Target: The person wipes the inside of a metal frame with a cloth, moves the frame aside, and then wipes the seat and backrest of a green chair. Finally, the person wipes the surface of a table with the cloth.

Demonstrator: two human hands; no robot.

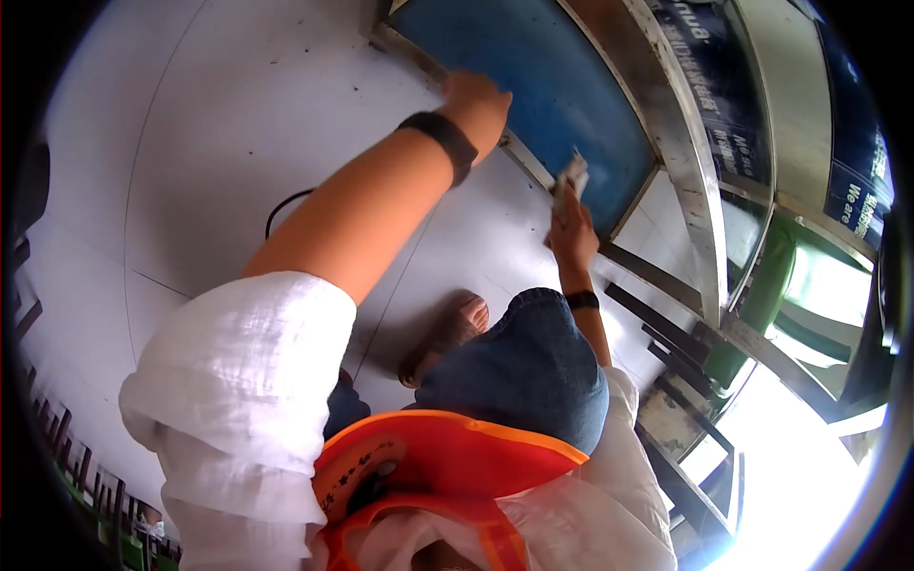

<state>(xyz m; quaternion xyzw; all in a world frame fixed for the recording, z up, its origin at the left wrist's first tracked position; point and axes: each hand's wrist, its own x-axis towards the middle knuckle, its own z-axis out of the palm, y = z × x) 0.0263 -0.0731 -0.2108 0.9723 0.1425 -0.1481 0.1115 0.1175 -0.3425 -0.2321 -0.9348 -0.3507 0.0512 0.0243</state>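
Note:
My left hand, with a black band at the wrist, is closed over the near metal edge of a frame around a blue panel. Its fingers are partly hidden behind the knuckles. Lower and to the right, my right hand grips a crumpled pale grey cloth against the panel's lower edge. The cloth is slightly blurred. A dark band circles that wrist as well.
Pale floor tiles lie to the left, with a thin black cable loop. My sandalled foot stands below the panel. Dark signs with white lettering and a green chair are on the right. My red apron hangs in front.

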